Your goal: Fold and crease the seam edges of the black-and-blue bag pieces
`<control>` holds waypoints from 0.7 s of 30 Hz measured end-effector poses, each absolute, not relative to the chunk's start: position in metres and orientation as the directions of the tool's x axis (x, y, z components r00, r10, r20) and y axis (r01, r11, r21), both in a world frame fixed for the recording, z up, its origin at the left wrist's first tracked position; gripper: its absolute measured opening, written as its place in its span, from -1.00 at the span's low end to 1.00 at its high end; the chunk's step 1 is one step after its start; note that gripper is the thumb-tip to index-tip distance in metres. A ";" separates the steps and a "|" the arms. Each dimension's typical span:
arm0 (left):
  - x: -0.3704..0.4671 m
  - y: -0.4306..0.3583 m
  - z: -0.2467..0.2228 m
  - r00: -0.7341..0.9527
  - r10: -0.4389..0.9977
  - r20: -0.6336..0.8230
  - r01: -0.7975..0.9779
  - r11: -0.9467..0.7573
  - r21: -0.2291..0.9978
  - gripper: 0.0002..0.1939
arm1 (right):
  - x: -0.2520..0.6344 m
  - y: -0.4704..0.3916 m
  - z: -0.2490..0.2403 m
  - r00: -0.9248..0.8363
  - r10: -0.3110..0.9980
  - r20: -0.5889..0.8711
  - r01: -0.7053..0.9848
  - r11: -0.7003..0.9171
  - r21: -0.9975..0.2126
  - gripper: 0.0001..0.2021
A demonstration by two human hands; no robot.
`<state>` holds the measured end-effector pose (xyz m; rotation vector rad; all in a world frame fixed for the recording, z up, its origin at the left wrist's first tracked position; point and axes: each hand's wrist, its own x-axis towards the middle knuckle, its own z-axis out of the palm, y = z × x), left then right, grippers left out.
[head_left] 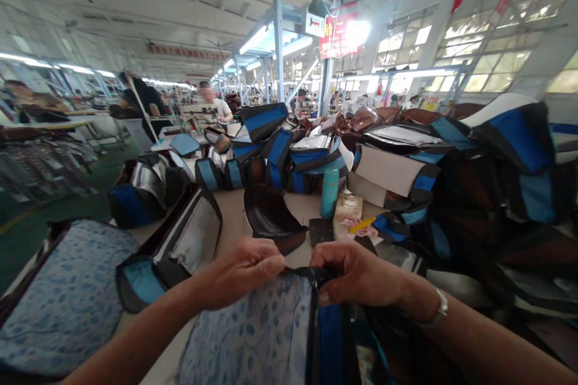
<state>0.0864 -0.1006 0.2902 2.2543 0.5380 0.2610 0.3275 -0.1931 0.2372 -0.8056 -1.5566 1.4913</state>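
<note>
A bag piece (257, 334) with blue-spotted white fabric, black edging and a blue side strip stands at the bottom centre. My left hand (244, 267) is closed on its top edge, thumb and fingers pressed together. At the top right corner, my right hand (350, 274) pinches the black edging with thumb and bent fingers. Just beyond both hands lies a dark brown curved leather piece (273, 213). Another spotted piece (67, 295) lies at the left, beside an open bag piece (194, 240) with a silvery panel.
Behind the hands stands a teal bottle (330, 194), near a yellow-handled tool (362, 225) on a patterned packet (347, 207). Piled bag pieces (392, 168) cover the back and right of the table. People (217, 102) sit farther off.
</note>
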 end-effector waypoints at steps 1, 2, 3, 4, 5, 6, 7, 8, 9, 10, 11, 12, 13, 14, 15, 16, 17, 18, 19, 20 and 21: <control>0.088 -0.108 0.298 0.913 0.408 -0.021 0.286 -0.602 0.745 -0.44 | 0.322 -0.197 0.241 -0.461 0.877 0.135 -0.099 0.101 -0.990 -0.65; 0.090 -0.115 0.304 0.922 0.384 -0.053 0.288 -0.586 0.757 -0.49 | 0.318 -0.200 0.245 -0.461 0.876 0.143 -0.098 0.111 -0.989 -0.67; 0.092 -0.121 0.310 0.922 0.376 -0.089 0.299 -0.550 0.779 -0.52 | 0.315 -0.202 0.250 -0.463 0.873 0.151 -0.088 0.124 -0.988 -0.68; 0.094 -0.125 0.313 0.919 0.374 -0.123 0.313 -0.504 0.805 -0.54 | 0.313 -0.204 0.254 -0.466 0.870 0.159 -0.070 0.143 -0.987 -0.69; 0.094 -0.127 0.315 0.914 0.377 -0.152 0.326 -0.459 0.827 -0.55 | 0.312 -0.205 0.257 -0.468 0.867 0.171 -0.050 0.167 -0.985 -0.70; 0.095 -0.128 0.316 0.909 0.379 -0.176 0.337 -0.418 0.843 -0.55 | 0.311 -0.205 0.259 -0.469 0.865 0.181 -0.031 0.189 -0.982 -0.70; 0.095 -0.128 0.316 0.904 0.379 -0.197 0.347 -0.382 0.857 -0.54 | 0.311 -0.205 0.260 -0.470 0.863 0.185 -0.019 0.199 -0.980 -0.71; 0.094 -0.127 0.315 0.898 0.382 -0.218 0.359 -0.351 0.865 -0.54 | 0.310 -0.205 0.260 -0.475 0.861 0.184 -0.021 0.197 -0.980 -0.70; 0.093 -0.125 0.314 0.891 0.390 -0.233 0.371 -0.327 0.869 -0.54 | 0.310 -0.205 0.260 -0.483 0.857 0.181 -0.033 0.188 -0.982 -0.70; 0.092 -0.124 0.313 0.884 0.399 -0.245 0.381 -0.310 0.871 -0.56 | 0.310 -0.205 0.259 -0.494 0.852 0.176 -0.051 0.174 -0.983 -0.69; 0.092 -0.124 0.312 0.878 0.403 -0.257 0.389 -0.291 0.874 -0.58 | 0.309 -0.205 0.258 -0.505 0.845 0.175 -0.070 0.162 -0.984 -0.68; 0.091 -0.124 0.311 0.875 0.406 -0.266 0.392 -0.270 0.879 -0.62 | 0.309 -0.205 0.258 -0.515 0.839 0.175 -0.087 0.152 -0.984 -0.68; 0.091 -0.124 0.310 0.873 0.408 -0.269 0.389 -0.248 0.887 -0.65 | 0.309 -0.205 0.258 -0.522 0.835 0.174 -0.104 0.140 -0.985 -0.68; 0.091 -0.125 0.310 0.871 0.410 -0.269 0.383 -0.226 0.896 -0.67 | 0.308 -0.205 0.259 -0.525 0.834 0.169 -0.118 0.125 -0.985 -0.69; 0.091 -0.127 0.310 0.868 0.417 -0.268 0.379 -0.209 0.902 -0.69 | 0.308 -0.205 0.260 -0.522 0.837 0.162 -0.129 0.110 -0.986 -0.70; 0.092 -0.128 0.310 0.862 0.431 -0.267 0.381 -0.203 0.902 -0.71 | 0.308 -0.205 0.261 -0.515 0.843 0.156 -0.137 0.098 -0.986 -0.71; 0.092 -0.130 0.310 0.851 0.451 -0.269 0.392 -0.205 0.897 -0.73 | 0.307 -0.206 0.262 -0.507 0.849 0.151 -0.142 0.090 -0.986 -0.71; 0.093 -0.131 0.311 0.837 0.473 -0.276 0.411 -0.211 0.887 -0.76 | 0.307 -0.206 0.262 -0.501 0.853 0.146 -0.144 0.085 -0.986 -0.71; 0.094 -0.132 0.311 0.822 0.495 -0.284 0.434 -0.219 0.874 -0.79 | 0.306 -0.206 0.262 -0.498 0.855 0.144 -0.144 0.082 -0.986 -0.70; 0.095 -0.133 0.311 0.809 0.512 -0.291 0.453 -0.226 0.863 -0.82 | 0.306 -0.206 0.262 -0.499 0.856 0.137 -0.145 0.073 -0.987 -0.70; 0.096 -0.133 0.312 0.799 0.520 -0.300 0.469 -0.228 0.853 -0.85 | 0.306 -0.206 0.262 -0.503 0.855 0.126 -0.147 0.059 -0.987 -0.70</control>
